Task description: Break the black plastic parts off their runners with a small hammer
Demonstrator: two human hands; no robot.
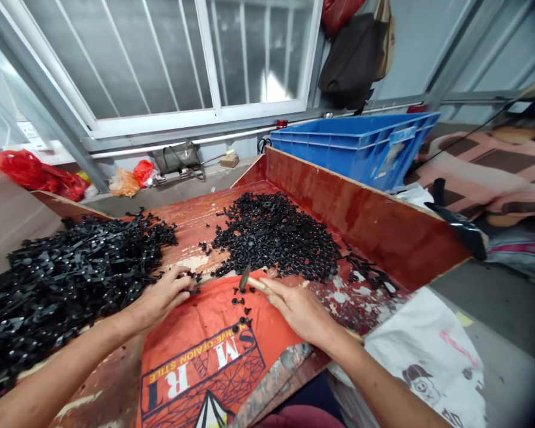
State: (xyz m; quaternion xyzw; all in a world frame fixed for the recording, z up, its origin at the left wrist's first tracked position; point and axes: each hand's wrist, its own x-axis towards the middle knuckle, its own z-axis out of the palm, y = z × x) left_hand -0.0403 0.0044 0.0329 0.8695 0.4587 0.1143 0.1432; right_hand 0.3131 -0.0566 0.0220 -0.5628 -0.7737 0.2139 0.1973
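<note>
A small hammer [245, 278] with a pale wooden handle is in my right hand [301, 309], fingers wrapped round the handle. Its narrow head hangs over the upper edge of an orange printed cloth [196, 321]. My left hand [172, 291] is curled at the cloth's upper left edge, with small black plastic parts [197, 279] at its fingertips; how many it grips is hidden. Several loose black pieces [238, 301] lie on the cloth below the hammer head. Beyond it spreads a pile of small black pieces [276, 238].
A heap of longer black parts [80, 273] covers the left of the red wooden tabletop [191, 208]. A raised red board [352, 208] edges the right side, with a blue crate [339, 148] behind it. A white printed bag [428, 356] lies at the right.
</note>
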